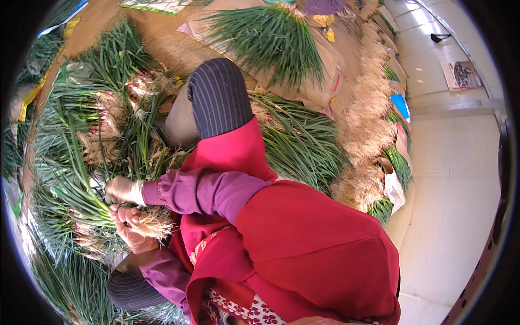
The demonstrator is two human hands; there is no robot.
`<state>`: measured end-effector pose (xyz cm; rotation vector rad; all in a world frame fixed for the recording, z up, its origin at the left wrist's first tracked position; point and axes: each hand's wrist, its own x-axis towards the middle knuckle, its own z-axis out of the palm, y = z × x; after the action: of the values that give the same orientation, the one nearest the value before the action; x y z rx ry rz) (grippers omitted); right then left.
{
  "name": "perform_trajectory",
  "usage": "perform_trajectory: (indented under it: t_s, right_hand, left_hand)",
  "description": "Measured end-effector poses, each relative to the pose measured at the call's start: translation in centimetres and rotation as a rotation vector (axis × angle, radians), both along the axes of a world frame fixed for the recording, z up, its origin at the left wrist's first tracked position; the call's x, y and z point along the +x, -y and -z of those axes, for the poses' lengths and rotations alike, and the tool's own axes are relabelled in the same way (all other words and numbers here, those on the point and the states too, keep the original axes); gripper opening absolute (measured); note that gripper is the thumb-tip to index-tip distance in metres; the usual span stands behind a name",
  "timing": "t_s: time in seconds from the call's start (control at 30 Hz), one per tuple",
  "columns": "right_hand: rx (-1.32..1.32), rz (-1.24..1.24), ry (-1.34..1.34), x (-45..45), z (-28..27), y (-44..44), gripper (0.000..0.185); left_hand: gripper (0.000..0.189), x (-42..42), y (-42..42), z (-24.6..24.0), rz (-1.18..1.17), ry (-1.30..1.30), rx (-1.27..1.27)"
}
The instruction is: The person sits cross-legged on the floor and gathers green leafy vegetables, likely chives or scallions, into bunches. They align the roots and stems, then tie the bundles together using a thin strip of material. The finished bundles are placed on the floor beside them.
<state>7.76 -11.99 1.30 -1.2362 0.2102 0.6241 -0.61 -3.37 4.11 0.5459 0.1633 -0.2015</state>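
My left hand [132, 231] is closed around a bunch of green onions [97, 211], at the white base just above the roots. The pale roots stick out to the right of the fist, and the long green leaves fan out to the upper left. Directly above it is my right hand [122, 190], in a pale glove and blurred, close beside the leaves. Whether its fingers hold anything is not clear. Around both hands lies a loose heap of green onions [101, 118] with reddish bases and tangled roots.
A big onion bundle [272, 40] lies on brown sheeting at the top, another [300, 138] beside my striped knee [221, 97]. Bundles with roots outward [361, 122] line the pale wall [451, 195]. Purple cloth [325, 6] shows at the top edge.
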Motion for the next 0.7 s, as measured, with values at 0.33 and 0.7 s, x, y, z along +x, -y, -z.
perform_trajectory:
  t_s: [0.33, 0.7]
  right_hand:
    - [-0.75, -1.518, 0.731, 3.6, 0.4, 3.1, 0.03]
    - [-1.177, -0.58, 0.619, 19.2, 9.6, 4.1, 0.028]
  left_hand:
    - [0.049, 1.7, -1.8, -2.2, -0.148, -0.124, 0.555]
    - [0.017, 2.3, -3.3, 2.9, -0.193, -0.326, 0.177]
